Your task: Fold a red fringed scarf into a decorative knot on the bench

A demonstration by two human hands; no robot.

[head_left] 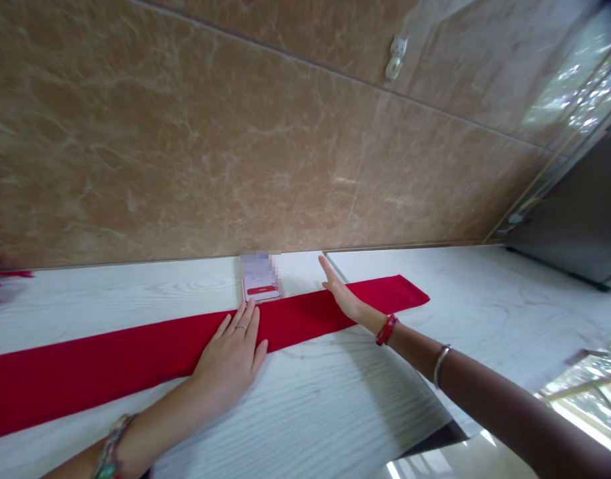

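Head view shows a long red cloth point(136, 356) lying along the tabletop point(305, 392), both grips released, the left hand point(230, 356) flat on it and the right hand point(344, 299) extended over it, where a sideways drag of either palm could wrinkle it.

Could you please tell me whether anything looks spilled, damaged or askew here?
Nothing stands out: the red cloth lies flat beneath the left hand, the phone lies beside it, and no spill or damage shows on the white tabletop.
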